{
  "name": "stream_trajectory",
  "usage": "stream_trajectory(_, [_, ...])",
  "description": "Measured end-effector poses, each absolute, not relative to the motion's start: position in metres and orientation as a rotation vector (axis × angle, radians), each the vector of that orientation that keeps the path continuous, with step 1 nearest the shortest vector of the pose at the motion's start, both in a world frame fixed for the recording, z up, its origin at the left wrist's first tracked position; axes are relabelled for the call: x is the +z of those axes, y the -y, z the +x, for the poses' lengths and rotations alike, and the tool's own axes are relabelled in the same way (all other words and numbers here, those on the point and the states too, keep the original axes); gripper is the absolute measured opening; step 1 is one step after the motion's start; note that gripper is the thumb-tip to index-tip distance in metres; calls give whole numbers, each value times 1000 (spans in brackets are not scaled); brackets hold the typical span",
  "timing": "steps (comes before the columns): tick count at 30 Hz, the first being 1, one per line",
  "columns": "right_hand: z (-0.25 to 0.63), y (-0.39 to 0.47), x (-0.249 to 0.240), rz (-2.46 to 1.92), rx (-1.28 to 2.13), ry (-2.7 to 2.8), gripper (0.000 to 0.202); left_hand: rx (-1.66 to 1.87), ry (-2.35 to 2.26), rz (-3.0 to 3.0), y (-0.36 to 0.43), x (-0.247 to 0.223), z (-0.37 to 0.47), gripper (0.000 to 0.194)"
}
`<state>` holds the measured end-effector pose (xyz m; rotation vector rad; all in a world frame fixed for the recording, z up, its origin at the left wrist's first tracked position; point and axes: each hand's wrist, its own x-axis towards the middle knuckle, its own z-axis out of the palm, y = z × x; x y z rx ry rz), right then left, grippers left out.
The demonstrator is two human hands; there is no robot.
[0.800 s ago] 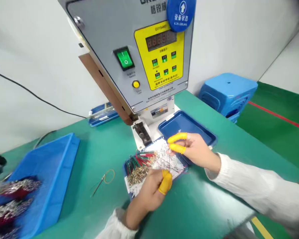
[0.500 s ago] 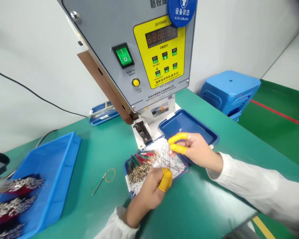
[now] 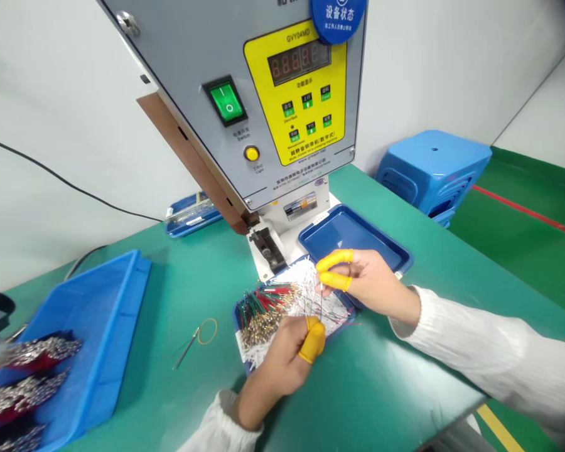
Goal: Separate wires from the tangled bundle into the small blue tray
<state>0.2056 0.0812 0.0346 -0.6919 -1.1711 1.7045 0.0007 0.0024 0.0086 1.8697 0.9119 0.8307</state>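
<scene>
pinching with yellow-covered fingers (image 3: 336, 280), the right hand (image 3: 374, 284) is closed on a small white piece (image 3: 321, 287) at the upper end of a thin dark wire (image 3: 321, 306). this wire runs down to the left hand (image 3: 285, 359), which is curled shut around its lower part, though the very tip is hidden. both hands are over the near blue tray (image 3: 236, 317), where white pieces (image 3: 306, 282) lie strewn beside a bunch of red and green wires (image 3: 273, 296) with gold-coloured ends. a second blue tray (image 3: 353, 233) sits just behind the right hand, beside the grey machine (image 3: 188, 44). a slim tool (image 3: 186, 353) lies left of the near tray on the green table (image 3: 188, 282).
</scene>
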Motion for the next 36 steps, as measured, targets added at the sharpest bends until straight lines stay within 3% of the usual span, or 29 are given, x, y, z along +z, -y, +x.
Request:
stream_trajectory(18, [207,-78,36,-719,1718,1262,18,844,-945,1896,-2,5,1,37])
stream_trajectory(22, [206,-73,33,-753,1850,1315,28,850,-1005,1941,0,5,1,33])
stream_trajectory(28, [205,-73,29,-765,1824,1415,57,850,-1182,1970,-4,7,3,30])
stream_trajectory(36, [228,-66,13,-1006,1455,1873,17,783,-1075,1984,-2,-10,18,24])
